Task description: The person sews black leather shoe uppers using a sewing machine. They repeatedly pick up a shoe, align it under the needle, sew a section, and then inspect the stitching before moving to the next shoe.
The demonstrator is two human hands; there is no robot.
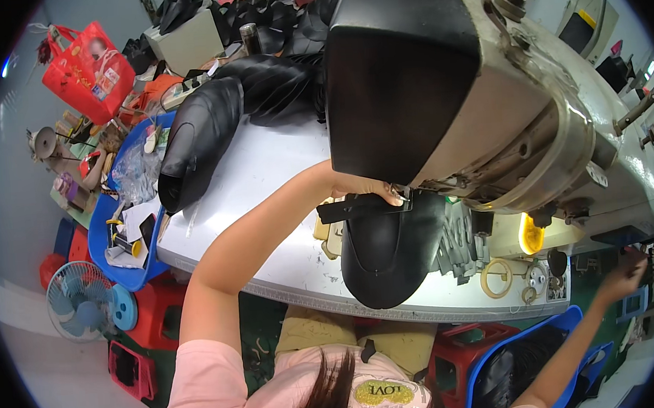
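A large industrial sewing machine (501, 97) with a black cover fills the upper right. Beneath its head, a black leather shoe upper (392, 268) lies on the white table, its rounded end toward me. My left hand (371, 189) reaches in from the left, its thumb and fingers closed on a narrow black strip (335, 211) at the upper's far edge. The machine head partly hides those fingers and the needle area. Out to the right, my right hand (626, 274) is raised beside the machine's end. Its fingers are small and blurred, and I see nothing held in it.
Grey strips (459, 244) lie right of the upper, near a tape roll (496, 278) and a glowing yellow lamp (531, 234). Stacked black uppers (205, 137) stand at the back left beside a blue tray (102, 239). A blue bin (473, 391) sits low on the right.
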